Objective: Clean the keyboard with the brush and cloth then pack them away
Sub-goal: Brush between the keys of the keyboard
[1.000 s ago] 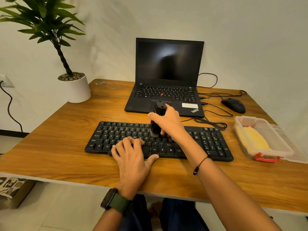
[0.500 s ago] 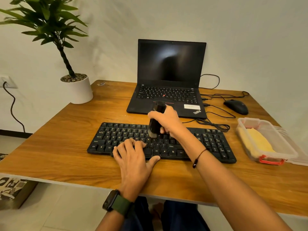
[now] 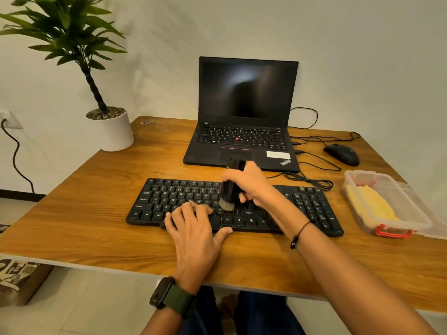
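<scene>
A black keyboard (image 3: 169,199) lies across the middle of the wooden table (image 3: 79,213). My right hand (image 3: 249,183) grips a black brush (image 3: 229,192) held upright, its grey bristles touching the keys near the keyboard's centre. My left hand (image 3: 196,228) rests flat on the keyboard's front edge, fingers spread over the lower keys, holding nothing. A yellow cloth (image 3: 372,209) lies inside a clear plastic box (image 3: 416,209) with an orange-red clasp at the right of the table.
A black laptop (image 3: 244,131) stands open behind the keyboard. A black mouse (image 3: 342,154) and loose cables (image 3: 312,181) lie at the back right. A white potted plant (image 3: 111,131) stands at the back left corner. The box's clear lid lies beside it.
The brush in my right hand has shifted slightly toward me across the keys. My left hand has stayed on the keyboard's front edge.
</scene>
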